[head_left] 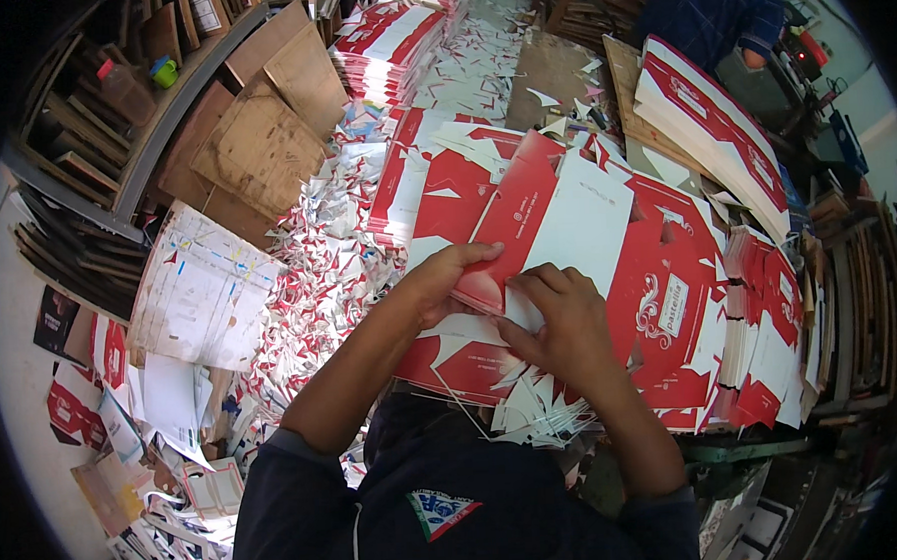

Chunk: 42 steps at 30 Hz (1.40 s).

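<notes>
A thin stack of red and white printed cardboard sheets (578, 212) lies at a slant in front of me, over other printed sheets. My left hand (443, 282) is closed on its near left corner, thumb on top and the other fingers hidden underneath. At the near edge, my right hand (562, 320) rests bent fingers on the stack, its thumb lower down by the edge. Whether the right fingers pinch the sheets is hard to make out. A red sheet with white scrollwork (670, 300) lies right of the stack. Pointed white offcuts (539, 411) hang below my right hand.
Paper scraps (313, 276) heap up to the left. Tall piles of printed sheets stand at the back (388, 42) and right (761, 336). Wooden boards (263, 148) lean by a shelf (185, 101) at left. Another person (712, 13) is at the far right.
</notes>
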{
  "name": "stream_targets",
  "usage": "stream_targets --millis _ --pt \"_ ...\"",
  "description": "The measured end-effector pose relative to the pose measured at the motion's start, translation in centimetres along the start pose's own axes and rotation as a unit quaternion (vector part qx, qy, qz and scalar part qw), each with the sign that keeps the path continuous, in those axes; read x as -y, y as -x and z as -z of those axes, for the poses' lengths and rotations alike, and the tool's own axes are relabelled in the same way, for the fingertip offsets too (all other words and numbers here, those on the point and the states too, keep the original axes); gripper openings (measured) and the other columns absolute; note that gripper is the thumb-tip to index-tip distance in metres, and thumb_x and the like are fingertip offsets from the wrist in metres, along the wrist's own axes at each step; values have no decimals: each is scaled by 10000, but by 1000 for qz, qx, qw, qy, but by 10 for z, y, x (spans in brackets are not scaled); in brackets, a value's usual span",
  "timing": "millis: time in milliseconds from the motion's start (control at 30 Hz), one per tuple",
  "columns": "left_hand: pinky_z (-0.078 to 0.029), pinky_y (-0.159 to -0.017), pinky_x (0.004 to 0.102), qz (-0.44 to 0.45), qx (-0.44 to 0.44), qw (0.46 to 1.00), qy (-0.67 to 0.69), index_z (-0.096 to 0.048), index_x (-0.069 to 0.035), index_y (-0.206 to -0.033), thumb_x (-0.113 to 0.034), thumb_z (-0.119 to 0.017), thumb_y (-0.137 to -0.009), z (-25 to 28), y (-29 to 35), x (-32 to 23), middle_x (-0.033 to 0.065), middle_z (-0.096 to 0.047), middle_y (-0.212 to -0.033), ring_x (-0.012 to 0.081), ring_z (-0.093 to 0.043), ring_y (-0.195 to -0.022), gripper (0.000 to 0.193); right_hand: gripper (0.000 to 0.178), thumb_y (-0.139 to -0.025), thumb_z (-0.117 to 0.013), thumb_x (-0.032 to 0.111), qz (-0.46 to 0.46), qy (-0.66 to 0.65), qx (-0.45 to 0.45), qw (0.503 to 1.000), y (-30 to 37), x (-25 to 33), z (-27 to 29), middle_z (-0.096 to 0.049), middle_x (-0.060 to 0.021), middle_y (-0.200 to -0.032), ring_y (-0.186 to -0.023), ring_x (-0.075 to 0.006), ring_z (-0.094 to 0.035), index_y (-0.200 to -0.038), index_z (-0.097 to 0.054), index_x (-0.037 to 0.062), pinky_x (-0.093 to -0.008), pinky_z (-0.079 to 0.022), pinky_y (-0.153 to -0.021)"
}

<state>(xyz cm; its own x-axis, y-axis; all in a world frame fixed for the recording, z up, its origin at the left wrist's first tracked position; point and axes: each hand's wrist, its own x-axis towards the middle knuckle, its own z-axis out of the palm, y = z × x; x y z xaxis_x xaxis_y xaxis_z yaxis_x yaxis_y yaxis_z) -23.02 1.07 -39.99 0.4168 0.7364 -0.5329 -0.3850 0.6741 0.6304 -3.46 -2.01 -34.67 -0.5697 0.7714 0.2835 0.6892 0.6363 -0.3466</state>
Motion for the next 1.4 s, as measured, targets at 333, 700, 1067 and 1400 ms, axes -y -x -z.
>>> stream_targets --millis 333,700,1067,1400 --pt "-543 -883 396 9 -4 1000 -19 -607 -43 -1241 -423 -634 -909 2 1 1 113 -689 -1083 228 -675 -963 505 432 -678 -778 248 -35 -33 83 995 -20 8 20 -634 -96 -963 -835 -293 -637 -1059 -682 69 -416 -531 -748" --pt "-543 -756 356 1 -1 1000 -24 -636 -57 -1167 -429 -632 -907 7 -5 7 87 -700 -1011 189 -679 -850 454 286 -757 -766 203 79 -28 116 990 -25 -16 19 -692 -69 -893 -734 -264 -677 -1011 -735 74 -366 -553 -680" --pt "-561 -689 310 14 -21 1000 -13 -625 -39 -1171 -403 -613 -931 8 -7 10 66 -689 -959 169 -678 -803 436 239 -822 -716 273 74 -19 129 989 -31 -25 20 -658 -35 -918 -792 -246 -663 -1016 -714 133 -383 -531 -607" --pt "-572 -652 303 -1 -18 1000 -21 -625 -28 -1170 -391 -614 -933 9 -6 9 88 -696 -999 183 -694 -808 434 230 -804 -695 129 47 6 83 995 -16 -15 10 -652 -19 -947 -809 -242 -642 -1032 -669 132 -370 -546 -609"
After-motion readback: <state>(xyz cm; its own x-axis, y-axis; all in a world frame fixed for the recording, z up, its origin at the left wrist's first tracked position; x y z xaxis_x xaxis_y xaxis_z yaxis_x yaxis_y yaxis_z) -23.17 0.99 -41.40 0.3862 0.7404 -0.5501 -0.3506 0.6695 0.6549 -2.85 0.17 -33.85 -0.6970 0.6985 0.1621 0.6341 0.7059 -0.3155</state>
